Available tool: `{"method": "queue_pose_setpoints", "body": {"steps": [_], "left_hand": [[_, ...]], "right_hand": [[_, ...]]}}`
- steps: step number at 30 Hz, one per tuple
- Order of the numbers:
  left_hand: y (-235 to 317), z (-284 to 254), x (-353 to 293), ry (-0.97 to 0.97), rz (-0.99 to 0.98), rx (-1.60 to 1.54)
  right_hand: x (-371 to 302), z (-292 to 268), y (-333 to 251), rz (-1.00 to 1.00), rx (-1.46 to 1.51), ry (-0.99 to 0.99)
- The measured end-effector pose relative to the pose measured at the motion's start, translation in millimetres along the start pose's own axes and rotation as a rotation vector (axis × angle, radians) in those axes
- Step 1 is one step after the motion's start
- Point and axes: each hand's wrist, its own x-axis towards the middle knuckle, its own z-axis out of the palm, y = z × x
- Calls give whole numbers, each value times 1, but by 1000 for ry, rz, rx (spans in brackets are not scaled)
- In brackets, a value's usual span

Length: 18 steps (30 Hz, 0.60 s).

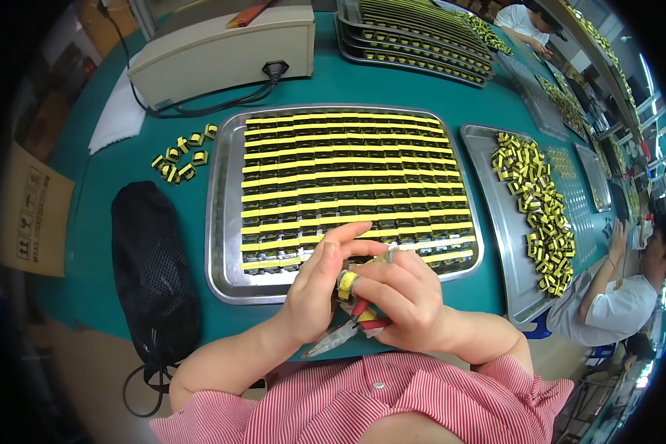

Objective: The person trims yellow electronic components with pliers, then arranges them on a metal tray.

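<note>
Right hand holds pliers diagonally; they point lower left.

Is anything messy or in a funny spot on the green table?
Sort of: some loose yellow-and-black parts lie every which way on the green table, left of the metal tray, where similar ones sit in neat rows. That looks odd beside such tidiness. I see nothing clearly broken.

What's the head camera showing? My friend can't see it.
A small yellow-and-black block shows between a person's left hand and right hand, the right holding red-handled metal pliers. Behind, a silver metal tray holds rows of similar blocks.
</note>
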Motion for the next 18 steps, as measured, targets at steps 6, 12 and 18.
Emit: {"method": "queue_pose_setpoints", "body": {"steps": [6, 12, 18], "left_hand": [[18, 1, -2, 25, 63, 359], [27, -11, 2, 163, 236, 309], [21, -7, 5, -31, 412, 604]], "right_hand": [[2, -7, 2, -3, 35, -3], [-8, -28, 13, 409, 427, 47], [4, -27, 2, 950, 1231, -48]]}}
